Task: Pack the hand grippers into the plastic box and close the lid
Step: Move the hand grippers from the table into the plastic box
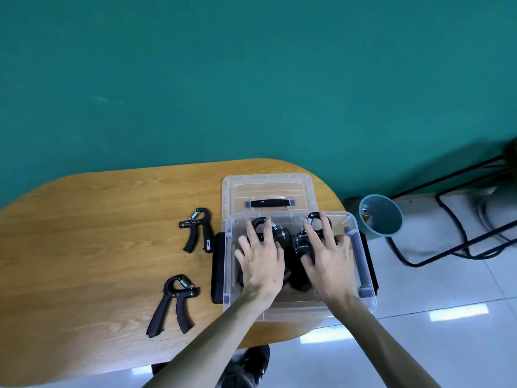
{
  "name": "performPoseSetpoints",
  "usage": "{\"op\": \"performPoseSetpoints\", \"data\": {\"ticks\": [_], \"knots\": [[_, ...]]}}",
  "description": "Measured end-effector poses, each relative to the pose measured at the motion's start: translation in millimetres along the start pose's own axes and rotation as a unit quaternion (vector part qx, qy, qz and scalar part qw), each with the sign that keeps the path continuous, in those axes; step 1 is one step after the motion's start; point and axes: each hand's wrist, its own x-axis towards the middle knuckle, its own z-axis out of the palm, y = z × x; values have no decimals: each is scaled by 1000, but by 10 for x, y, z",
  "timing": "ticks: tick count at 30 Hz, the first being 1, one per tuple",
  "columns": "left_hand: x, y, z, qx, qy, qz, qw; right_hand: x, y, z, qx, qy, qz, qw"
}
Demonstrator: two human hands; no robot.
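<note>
The clear plastic box (pixel 363 264) sits at the right end of the wooden desk (pixel 98 233), its near right corner overhanging the desk's rounded edge. Both of the person's hands are down inside it. The left hand (pixel 261 259) lies flat with fingers spread and nearly straight, pressing on a black hand gripper (pixel 258 224) whose looped head and spring show just beyond the fingertips, toward the far left corner of the box. The right hand (pixel 328 253) is likewise spread, fingers straight, resting on top of a second hand gripper (pixel 300 240); its loop pokes out between the index and middle fingers near the far wall. Neither grip closes around anything: each is wide open, palm down, with the grippers beneath the fingers rather than clasped. More black handles lie under the palms, but how many cannot be told.

The box's clear lid (pixel 267 191), with a black carry handle, lies flat on the desk touching the far side of the box. Black latches hang at the box's left and right walls.

2 more hand grippers lie on the bare desk to the left of the box, well apart from both hands: one (pixel 197 229) near the box's far left corner, the other (pixel 172 303) nearer the desk's front edge.

A teal bucket (pixel 382 217) stands on the floor beyond the desk's right end.
</note>
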Motion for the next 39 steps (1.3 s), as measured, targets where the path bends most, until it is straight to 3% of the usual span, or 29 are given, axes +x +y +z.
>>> {"op": "performPoseSetpoints", "data": {"ticks": [21,39], "knots": [[74,-74,591,113,-40,-16,993,38,473,568,31,-94,0,995],[0,-122,527,68,-29,4,997,52,423,621,-19,-101,-11,995]]}}
